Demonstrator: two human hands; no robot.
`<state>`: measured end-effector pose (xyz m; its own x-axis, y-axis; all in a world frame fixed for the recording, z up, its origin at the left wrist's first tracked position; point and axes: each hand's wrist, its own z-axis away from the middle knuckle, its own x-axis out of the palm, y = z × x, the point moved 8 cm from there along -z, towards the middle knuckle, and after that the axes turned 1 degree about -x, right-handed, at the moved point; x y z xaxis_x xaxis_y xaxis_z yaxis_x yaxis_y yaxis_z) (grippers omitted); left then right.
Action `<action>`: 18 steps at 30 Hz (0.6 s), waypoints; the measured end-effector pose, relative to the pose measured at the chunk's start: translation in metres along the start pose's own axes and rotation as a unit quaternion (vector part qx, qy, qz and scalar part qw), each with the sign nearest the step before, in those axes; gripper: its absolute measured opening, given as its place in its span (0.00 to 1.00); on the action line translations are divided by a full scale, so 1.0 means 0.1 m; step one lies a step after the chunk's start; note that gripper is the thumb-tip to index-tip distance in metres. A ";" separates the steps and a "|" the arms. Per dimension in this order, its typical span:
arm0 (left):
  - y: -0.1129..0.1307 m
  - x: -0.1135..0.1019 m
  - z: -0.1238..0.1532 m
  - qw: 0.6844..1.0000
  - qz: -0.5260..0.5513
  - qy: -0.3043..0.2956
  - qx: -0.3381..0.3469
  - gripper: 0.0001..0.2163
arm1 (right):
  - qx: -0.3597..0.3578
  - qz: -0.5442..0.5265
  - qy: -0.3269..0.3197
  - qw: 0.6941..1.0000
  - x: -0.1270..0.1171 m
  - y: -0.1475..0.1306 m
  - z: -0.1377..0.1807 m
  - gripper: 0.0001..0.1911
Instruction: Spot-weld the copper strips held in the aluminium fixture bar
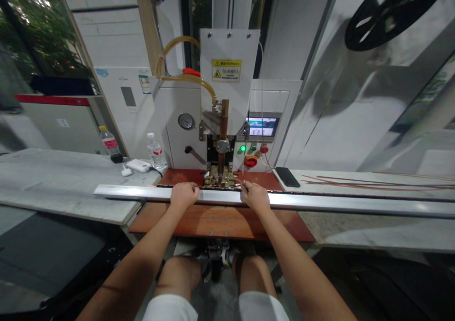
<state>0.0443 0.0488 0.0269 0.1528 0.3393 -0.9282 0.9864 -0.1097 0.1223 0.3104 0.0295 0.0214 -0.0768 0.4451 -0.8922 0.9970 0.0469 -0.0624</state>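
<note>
A long silver metal bar [220,197] lies crosswise in front of the machine, with a thin dark and coppery strip along its far edge. My left hand [185,195] is closed over the bar, left of the copper electrode [222,143]; its fingertips are partly hidden. To the electrode's right, my right hand [256,196] rests at the bar with thumb and fingers pinched together at its far edge. What the pinch holds is too small to make out. A thin line, like a wire, rises just above those fingertips. Beneath the electrode sits a brass-coloured fixture [216,175].
A reddish-brown board [213,221] supports the work area. At left stand a cola bottle [111,145], a water bottle [156,153] and a white power bank [138,165]. A phone [287,177] and several copper rods [341,183] lie right. The machine has a screen [262,126] and buttons.
</note>
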 end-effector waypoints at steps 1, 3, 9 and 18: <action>0.00 0.00 0.00 1.000 0.001 0.001 0.001 0.18 | 0.000 0.000 0.002 1.000 0.00 0.00 0.00 0.21; 0.01 0.00 0.00 1.000 0.002 0.003 0.006 0.18 | 0.000 -0.001 0.002 1.000 -0.01 0.00 0.00 0.21; 0.00 0.02 -0.01 1.000 -0.001 0.008 0.003 0.18 | 0.009 0.001 -0.016 1.000 -0.01 0.01 0.00 0.22; 0.00 0.06 -0.02 1.000 -0.003 -0.013 -0.009 0.19 | 0.002 0.009 0.000 1.000 -0.02 0.03 -0.01 0.22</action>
<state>0.0455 0.0522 0.0221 0.1448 0.3147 -0.9381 0.9884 -0.0905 0.1222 0.3133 0.0295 0.0230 -0.0585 0.4456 -0.8933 0.9982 0.0346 -0.0481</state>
